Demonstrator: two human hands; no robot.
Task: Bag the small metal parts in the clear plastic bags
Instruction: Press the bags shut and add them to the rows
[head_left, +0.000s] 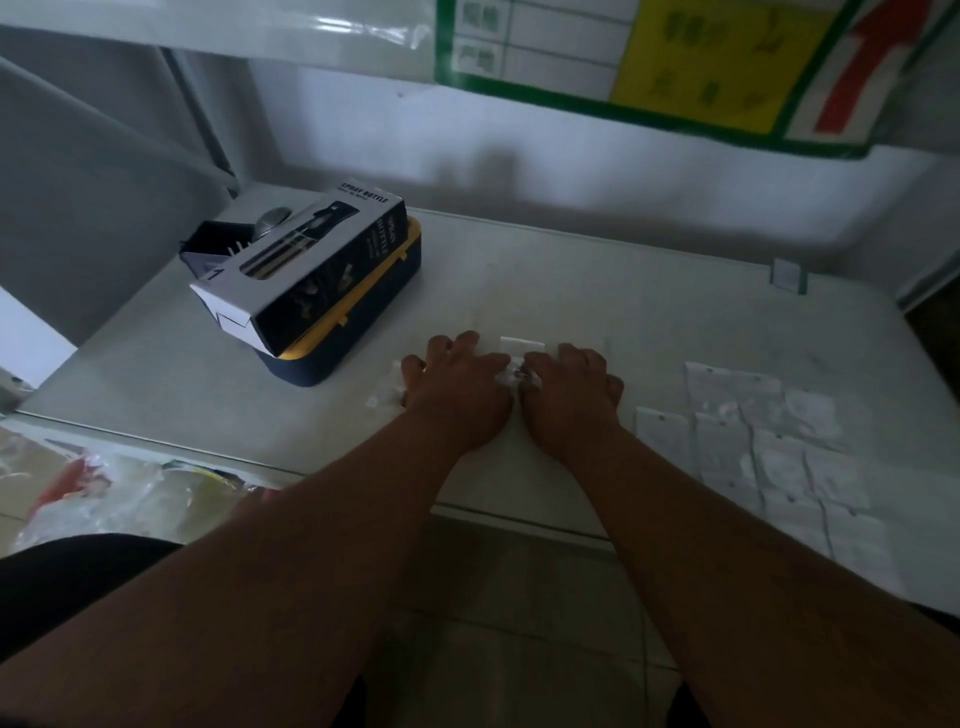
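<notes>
My left hand (457, 384) and my right hand (571, 389) rest side by side on the white table (597, 280), knuckles up. Between their thumbs and forefingers they pinch one small clear plastic bag (514, 373), crumpled where they meet; its white top strip shows just beyond the fingers. Something small and dark shows at the pinch; I cannot tell if it is a metal part. Another scrap of clear plastic (382, 397) lies by my left hand. Several flat clear bags (748, 441) with punched holes lie spread to the right, small contents faint inside.
A black spray-bottle carton (311, 270) lies across a blue and yellow case (363, 332) at the table's far left. A white wall with a green-framed poster (675, 62) stands behind. Crumpled plastic packaging (104, 488) sits below the table's left front edge.
</notes>
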